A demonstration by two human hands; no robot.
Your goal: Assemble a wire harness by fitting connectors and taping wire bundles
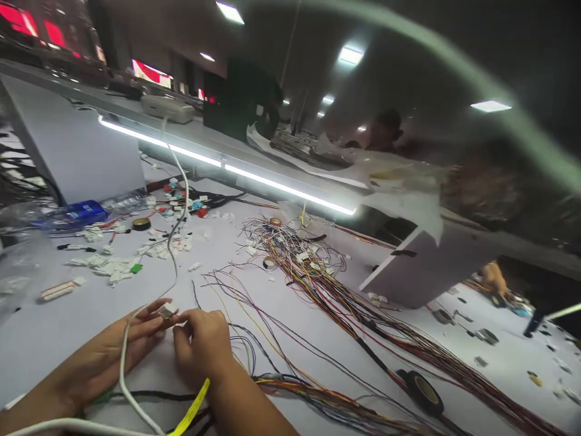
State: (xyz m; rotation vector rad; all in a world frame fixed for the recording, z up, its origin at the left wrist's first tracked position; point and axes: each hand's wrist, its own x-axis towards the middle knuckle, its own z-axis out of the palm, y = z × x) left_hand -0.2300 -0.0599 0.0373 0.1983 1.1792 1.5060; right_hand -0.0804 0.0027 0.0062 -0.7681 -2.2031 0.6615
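My left hand (131, 339) holds a small pale connector (166, 312) between thumb and fingers, at the lower left of the view. My right hand (206, 339) is closed in a pinch against the connector's near side; what lies between its fingertips is too small to make out. A white cable (123, 357) hangs in front of my left hand. Thin coloured wires (254, 339) spread over the white table (181, 278) just right of my right hand. Under my right forearm runs a wire bundle (308, 390), beside a yellow strip (193, 409).
Loose white connectors (106, 266) lie in a pile at the left, near a blue bottle (86, 212). A long wire harness (336, 297) crosses to the right, with a black tape roll (424, 390) on it. A light bar (285, 189) hangs under the shelf.
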